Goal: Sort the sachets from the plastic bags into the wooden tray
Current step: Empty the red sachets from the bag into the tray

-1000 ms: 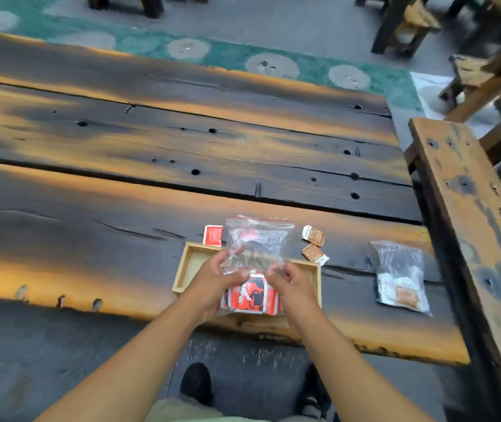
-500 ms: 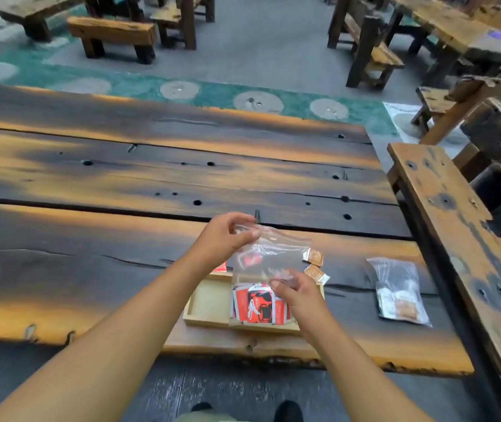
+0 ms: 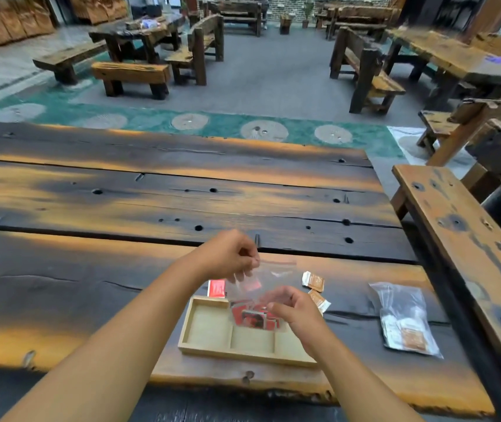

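A wooden tray [image 3: 209,330] with three compartments sits near the table's front edge. Both hands hold a clear plastic bag [image 3: 269,277] above its far side. My left hand [image 3: 228,257] pinches the bag's top left corner. My right hand [image 3: 292,309] grips its lower right part. Red sachets [image 3: 252,316] sit at the bag's bottom, over the tray's middle compartment. One red sachet [image 3: 216,288] lies on the table just behind the tray. Two brown sachets [image 3: 314,281] lie to the right of the bag.
A second plastic bag [image 3: 403,318] with white and brown sachets lies on the table to the right. A wooden bench [image 3: 462,239] runs along the table's right side. More benches and tables stand across the room.
The camera tilted up, showing the room. My left hand rose to the bag's top corner and my right hand slid to its lower part, so the bag hangs with red sachets at its bottom.
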A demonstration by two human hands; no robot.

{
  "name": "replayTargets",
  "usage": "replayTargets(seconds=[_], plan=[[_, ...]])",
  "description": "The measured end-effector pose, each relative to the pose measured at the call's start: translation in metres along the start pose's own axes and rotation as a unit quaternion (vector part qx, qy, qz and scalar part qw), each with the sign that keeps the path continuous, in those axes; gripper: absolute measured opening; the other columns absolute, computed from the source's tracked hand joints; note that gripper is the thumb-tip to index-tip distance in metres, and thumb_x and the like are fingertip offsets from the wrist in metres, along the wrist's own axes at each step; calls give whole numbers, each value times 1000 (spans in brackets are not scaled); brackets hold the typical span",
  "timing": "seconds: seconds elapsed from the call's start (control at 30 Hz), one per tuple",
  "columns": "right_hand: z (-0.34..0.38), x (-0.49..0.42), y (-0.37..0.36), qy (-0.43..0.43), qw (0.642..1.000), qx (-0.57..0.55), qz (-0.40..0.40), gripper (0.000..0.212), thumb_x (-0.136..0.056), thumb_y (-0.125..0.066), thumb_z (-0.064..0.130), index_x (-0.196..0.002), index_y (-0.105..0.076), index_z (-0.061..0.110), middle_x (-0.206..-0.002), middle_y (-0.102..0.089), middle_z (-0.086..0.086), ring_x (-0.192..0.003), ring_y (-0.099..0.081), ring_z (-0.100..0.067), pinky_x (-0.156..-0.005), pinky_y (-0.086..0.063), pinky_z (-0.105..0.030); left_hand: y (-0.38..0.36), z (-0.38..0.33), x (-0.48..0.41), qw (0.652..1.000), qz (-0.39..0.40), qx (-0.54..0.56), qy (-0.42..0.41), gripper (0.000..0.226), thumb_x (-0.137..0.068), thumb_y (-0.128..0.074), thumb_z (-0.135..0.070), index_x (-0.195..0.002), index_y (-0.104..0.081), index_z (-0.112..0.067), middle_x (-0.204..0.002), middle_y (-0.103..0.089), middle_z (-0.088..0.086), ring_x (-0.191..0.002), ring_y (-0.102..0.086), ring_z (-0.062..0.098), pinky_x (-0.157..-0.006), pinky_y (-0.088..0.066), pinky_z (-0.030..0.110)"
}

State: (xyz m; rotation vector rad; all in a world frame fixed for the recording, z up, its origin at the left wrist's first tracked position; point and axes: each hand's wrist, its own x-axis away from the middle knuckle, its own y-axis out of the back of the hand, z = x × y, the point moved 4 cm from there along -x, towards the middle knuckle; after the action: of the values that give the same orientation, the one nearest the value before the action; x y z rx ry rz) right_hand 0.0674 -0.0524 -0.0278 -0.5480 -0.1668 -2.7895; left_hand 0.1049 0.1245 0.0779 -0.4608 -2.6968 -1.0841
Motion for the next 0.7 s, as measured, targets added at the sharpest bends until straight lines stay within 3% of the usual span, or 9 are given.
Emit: replayTargets(seconds=[0.13, 0.2, 0.27, 0.3, 0.4, 0.47, 0.57, 0.7], plan=[[-1, -4, 13, 8, 997, -58, -41, 26, -87, -67, -1, -110, -66, 11, -114, -71, -6, -109, -65, -18, -93, -51, -29, -33, 19, 11, 991, -39, 115, 61, 9, -93, -61, -5, -90, -66, 3, -73, -71, 10, -55, -69, 18, -48, -58, 33], [2, -6, 17, 8, 995, -53, -85, 23, -87, -68, 1, -108, -65, 11, -108, -69, -2, -103, -64, -16, -93, -51, -32, -49, 31, 11, 981, -78, 153, 90, 9, -93, -59, -5, -89, -62, 3, -73, -71, 14, -62, -72, 27, -54, -61, 45], [8, -5, 16, 7, 993, -47, -110, 7, -89, -66, 2, -87, -62, 8, -85, -66, -4, -81, -62, -20, -83, -51, -39, -62, 41, 11, 971, -99, 188, 108, 7, -90, -55, -4, -86, -58, 1, -72, -71, 19, -66, -71, 41, -55, -59, 55], [12, -5, 12, 4, 993, -50, -104, 13, -90, -64, 2, -80, -58, 8, -74, -62, -6, -70, -59, -21, -76, -50, -40, -68, 43, 11, 967, -100, 206, 109, 7, -89, -53, -3, -83, -58, -1, -71, -71, 20, -65, -70, 43, -55, -58, 57], [23, -5, -6, -26, 999, -11, -28, 19, -95, -60, 17, -79, -56, 8, -62, -59, -5, -54, -55, -16, -55, -47, -30, -80, 43, 15, 963, -100, 233, 91, 12, -88, -56, -6, -77, -56, -9, -68, -63, 12, -60, -64, 28, -53, -56, 44], [24, -6, -14, -36, 999, 27, 1, 27, -96, -60, 31, -81, -56, 9, -59, -59, -3, -49, -53, -15, -46, -41, -25, -88, 41, 17, 962, -80, 250, 72, 5, -88, -56, -8, -85, -57, -4, -72, -60, 11, -62, -61, 24, -54, -51, 36], [26, -8, -13, -36, 997, 75, -3, 32, -94, -62, 37, -78, -55, 10, -55, -57, 0, -45, -50, -15, -41, -37, -23, -95, 41, 18, 956, -53, 283, 52, 11, -86, -55, -1, -96, -54, -2, -77, -56, 11, -67, -60, 23, -57, -52, 35], [23, -9, -8, -64, 995, 76, -3, 20, -91, -58, 20, -75, -53, 9, -49, -52, -2, -39, -45, -16, -42, -36, -23, -106, 41, 22, 938, 9, 341, 58, 21, -84, -55, 3, -100, -54, -9, -81, -58, 10, -72, -63, 21, -67, -56, 38]])
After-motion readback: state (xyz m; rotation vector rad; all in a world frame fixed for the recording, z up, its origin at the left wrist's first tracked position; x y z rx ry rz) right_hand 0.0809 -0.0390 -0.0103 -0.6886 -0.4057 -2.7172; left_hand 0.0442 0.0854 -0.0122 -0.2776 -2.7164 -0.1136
